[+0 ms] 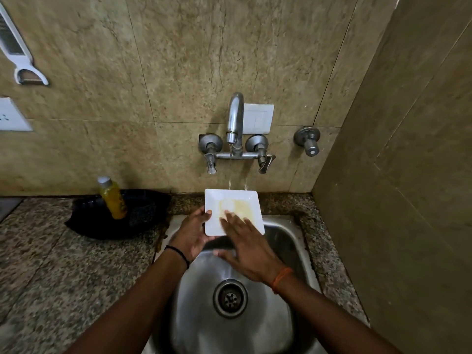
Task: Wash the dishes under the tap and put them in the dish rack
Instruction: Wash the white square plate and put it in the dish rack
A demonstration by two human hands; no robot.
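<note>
The left hand [192,232] gripped the left edge of a square white ceramic plate [233,210] smeared yellow; the right hand [246,247] lay open, fingers flat on its face — holding nothing. The plate hung above the steel sink [258,328], under the running chrome wall tap [235,123].

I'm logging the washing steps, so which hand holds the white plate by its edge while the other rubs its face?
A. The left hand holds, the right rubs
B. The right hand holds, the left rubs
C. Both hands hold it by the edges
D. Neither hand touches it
A: the left hand has its grip on the left edge of the plate, while the right hand lies flat, fingers spread on its stained face.
</note>
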